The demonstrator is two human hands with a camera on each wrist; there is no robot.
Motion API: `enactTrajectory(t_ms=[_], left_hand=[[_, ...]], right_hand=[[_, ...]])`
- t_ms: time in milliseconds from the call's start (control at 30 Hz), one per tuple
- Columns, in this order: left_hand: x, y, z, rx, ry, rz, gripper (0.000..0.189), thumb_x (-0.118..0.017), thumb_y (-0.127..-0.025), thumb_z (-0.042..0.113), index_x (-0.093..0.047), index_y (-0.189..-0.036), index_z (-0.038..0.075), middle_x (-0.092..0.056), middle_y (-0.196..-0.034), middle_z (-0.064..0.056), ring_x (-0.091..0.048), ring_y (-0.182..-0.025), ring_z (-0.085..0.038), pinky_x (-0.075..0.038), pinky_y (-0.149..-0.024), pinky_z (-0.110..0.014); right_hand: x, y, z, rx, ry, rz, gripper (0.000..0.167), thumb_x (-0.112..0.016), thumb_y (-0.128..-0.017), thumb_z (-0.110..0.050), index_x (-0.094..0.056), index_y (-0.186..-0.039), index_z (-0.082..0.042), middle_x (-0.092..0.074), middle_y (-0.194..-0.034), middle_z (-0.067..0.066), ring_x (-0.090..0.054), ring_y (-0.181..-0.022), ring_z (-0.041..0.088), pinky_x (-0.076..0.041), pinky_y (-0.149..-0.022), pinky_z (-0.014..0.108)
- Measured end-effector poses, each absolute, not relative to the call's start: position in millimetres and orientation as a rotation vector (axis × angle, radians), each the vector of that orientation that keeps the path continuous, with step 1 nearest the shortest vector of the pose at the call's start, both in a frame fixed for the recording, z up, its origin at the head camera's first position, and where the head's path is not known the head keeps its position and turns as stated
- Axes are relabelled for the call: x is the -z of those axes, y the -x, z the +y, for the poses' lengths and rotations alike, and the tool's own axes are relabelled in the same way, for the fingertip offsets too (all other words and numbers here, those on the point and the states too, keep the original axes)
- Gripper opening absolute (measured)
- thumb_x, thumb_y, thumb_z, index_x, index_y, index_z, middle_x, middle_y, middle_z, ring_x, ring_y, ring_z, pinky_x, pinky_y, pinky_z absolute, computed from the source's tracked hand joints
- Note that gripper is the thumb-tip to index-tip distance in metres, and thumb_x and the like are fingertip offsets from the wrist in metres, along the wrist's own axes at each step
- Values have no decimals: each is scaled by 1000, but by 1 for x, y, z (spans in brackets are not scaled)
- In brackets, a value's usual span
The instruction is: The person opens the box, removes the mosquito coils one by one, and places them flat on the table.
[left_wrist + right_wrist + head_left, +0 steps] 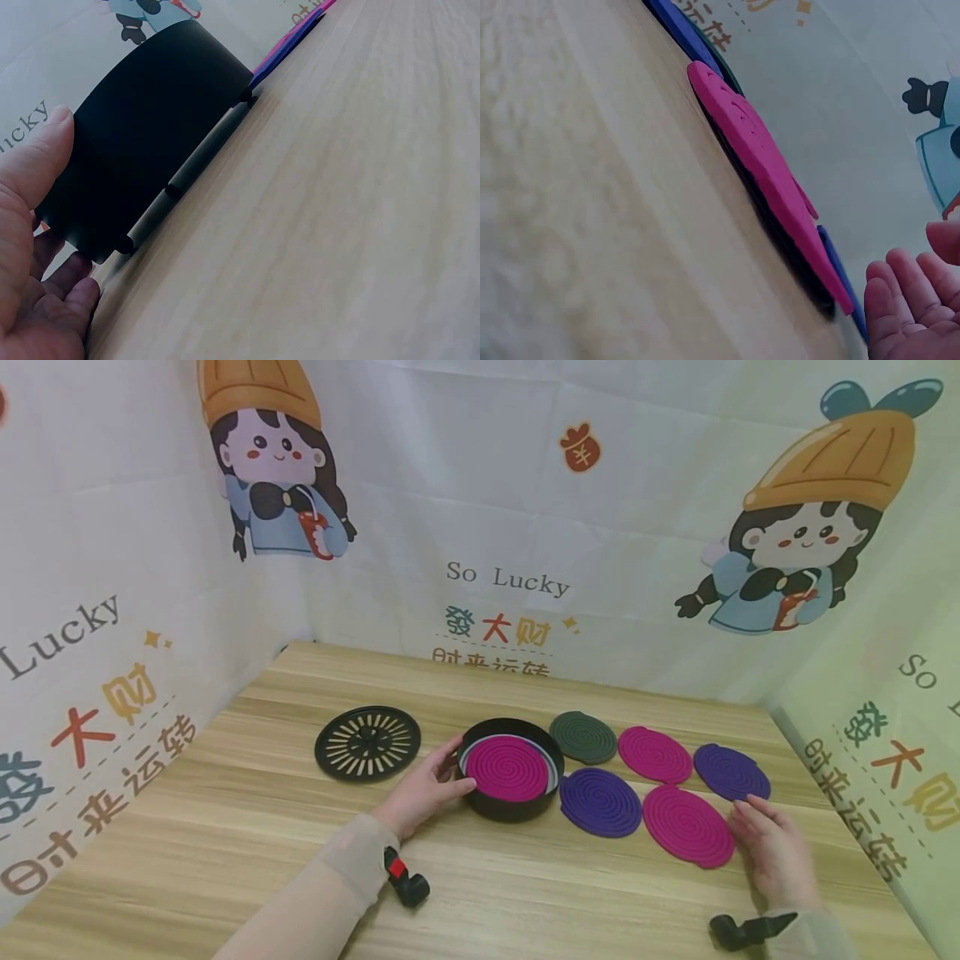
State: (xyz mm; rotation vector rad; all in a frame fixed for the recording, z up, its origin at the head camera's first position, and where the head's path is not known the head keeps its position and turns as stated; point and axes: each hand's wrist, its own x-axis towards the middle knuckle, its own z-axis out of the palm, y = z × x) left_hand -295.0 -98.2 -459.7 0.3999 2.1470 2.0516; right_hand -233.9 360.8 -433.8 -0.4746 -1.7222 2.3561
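Note:
My left hand point(429, 787) holds the left side of a round black mosquito coil holder point(510, 810), thumb against its wall and fingers round toward the back. Inside the holder, a magenta mosquito coil point(507, 768) lies flat above a pale grey inner ring. In the left wrist view the holder point(150, 127) stands on short feet, close over the tabletop. My right hand point(776, 852) is beside the front magenta coil point(688, 825), fingers loosely bent and nothing held. Just beyond its fingertips lies a purple coil point(731, 772).
A black slotted lid point(367, 743) with a central knob lies left of the holder. Right of the holder are a dark green coil point(583, 737), another magenta coil point(655, 754) and a purple coil point(601, 802). Printed cloth point(480, 510) hangs behind the wooden table point(525, 893).

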Motion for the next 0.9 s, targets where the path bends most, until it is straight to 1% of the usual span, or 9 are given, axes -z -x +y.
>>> enactTrajectory(t_ms=[67, 167, 300, 400, 633, 800, 900], left_hand=[[460, 295, -98, -2053, -393, 2141, 83, -74, -85, 11, -25, -152, 6, -26, -156, -14, -23, -143, -25, -20, -117, -35], [462, 297, -98, -2061, -398, 2138, 84, -73, -85, 10, -24, -152, 6, -26, -156, -15, -23, -143, -26, -20, -117, -34], [462, 297, -98, -2061, -398, 2140, 84, -74, -84, 11, -25, -152, 7, -25, -156, -15, -23, -143, -25, -21, -116, -33], [462, 296, -98, -2053, -396, 2153, 84, -74, -84, 11, -25, -152, 7, -26, -155, -16, -24, -143, -26, -22, -116, -34], [461, 297, -98, -2059, -387, 2153, 83, -74, -84, 11, -27, -152, 7, -29, -154, -16, -26, -142, -27, -21, -117, -35], [461, 297, -98, -2047, -406, 2169, 83, -74, -85, 11, -25, -152, 5, -28, -154, -19, -25, -142, -30, -20, -117, -38], [461, 297, -98, -2042, -408, 2165, 82, -73, -85, 11, -25, -152, 5, -28, -154, -19, -25, -142, -30, -20, -117, -38]], right_hand=[[428, 233, 358, -2366, 457, -1686, 10, -60, -94, -8, -58, -99, -17, -67, -81, -10, -64, -79, 2, -52, -74, 14], [418, 232, 352, -2356, 400, -1696, 12, -62, -93, -10, -58, -101, -17, -67, -85, -11, -63, -82, 1, -51, -76, 13], [404, 232, 341, -2371, 275, -1741, 14, -62, -94, -8, -60, -100, -20, -69, -89, -11, -64, -86, 1, -52, -79, 13], [395, 234, 328, -2397, 207, -1770, 14, -61, -94, -8, -60, -102, -19, -69, -90, -10, -64, -85, 2, -52, -80, 15], [381, 250, 290, -2375, 70, -1868, 14, -59, -95, -7, -56, -107, -13, -68, -92, -10, -65, -87, 3, -52, -82, 17], [372, 265, 258, -2321, 59, -1960, 22, -58, -96, -7, -50, -116, -6, -68, -89, -12, -64, -88, 3, -52, -84, 19], [368, 272, 240, -2317, 50, -1998, 25, -57, -96, -5, -47, -119, -5, -67, -88, -12, -64, -88, 4, -52, -87, 21]])
